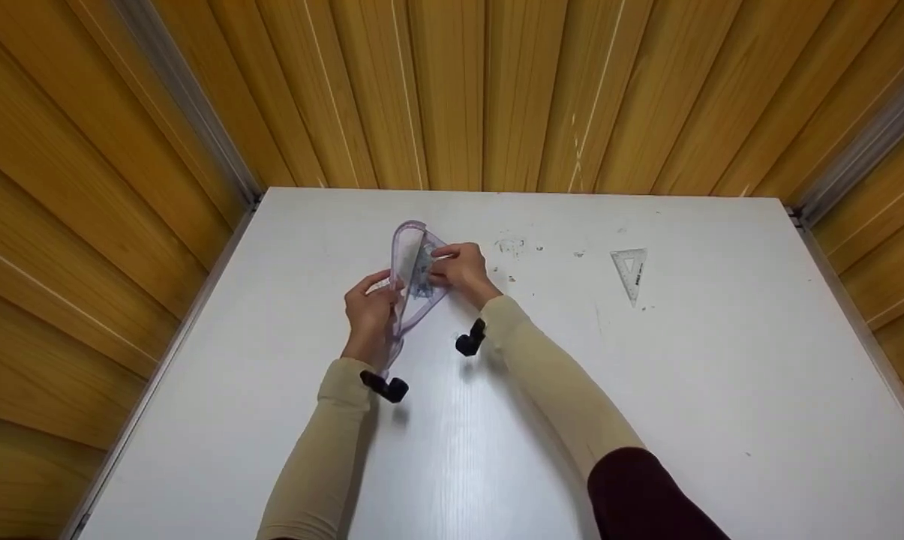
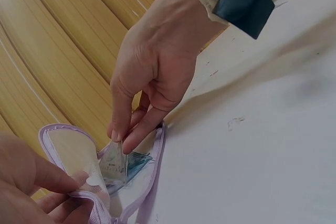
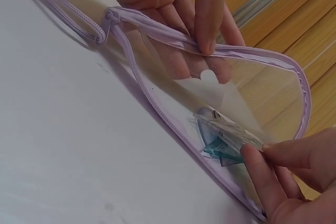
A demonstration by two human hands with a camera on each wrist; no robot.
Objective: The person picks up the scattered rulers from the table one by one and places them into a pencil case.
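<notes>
A see-through mesh zip pouch (image 3: 181,129) with lilac edging stands spread at its mouth. My left hand (image 1: 371,309) pinches one zipped edge between thumb and fingers, the fingers showing through the mesh in the right wrist view. At the mouth, my right hand (image 1: 463,271) pinches a clear plastic set square (image 2: 113,165), whose lower part is inside the pouch. Teal and bluish see-through plastic pieces (image 3: 215,148) lie beside it in the pouch, partly hidden. Off to the right on the white table (image 1: 692,390) lies another clear set square (image 1: 631,274).
A lilac cord loop (image 3: 63,11) hangs from the zip end of the pouch. Small dark marks (image 1: 512,245) dot the tabletop between the pouch and the far set square. Wood-patterned walls (image 1: 452,97) rise behind and beside the table.
</notes>
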